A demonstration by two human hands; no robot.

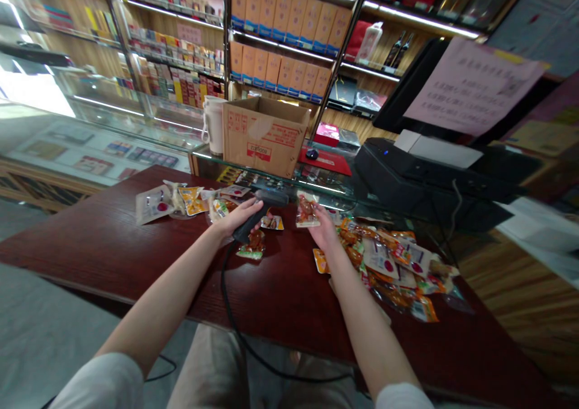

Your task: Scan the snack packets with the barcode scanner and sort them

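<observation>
My left hand (241,216) is wrapped round the handle of a black barcode scanner (272,198), its head pointing right. The scanner's cable runs down over the table edge. In my right hand (324,227) is a small clear snack packet (307,209) with reddish-brown food inside, held up just right of the scanner head. Beneath the scanner lie another brown snack packet (252,246) and a small orange-edged packet (272,222). Right of my right forearm spreads a pile of packaged snacks (384,261). A smaller group of packets, with a whitish pouch (154,205), lies to the left.
A dark red wooden table (136,246) spans the front. Behind it, a cardboard box (265,134) and a white cup (215,125) stand on a glass counter. A black monitor with a taped paper (470,89) and a black printer (411,168) are at right.
</observation>
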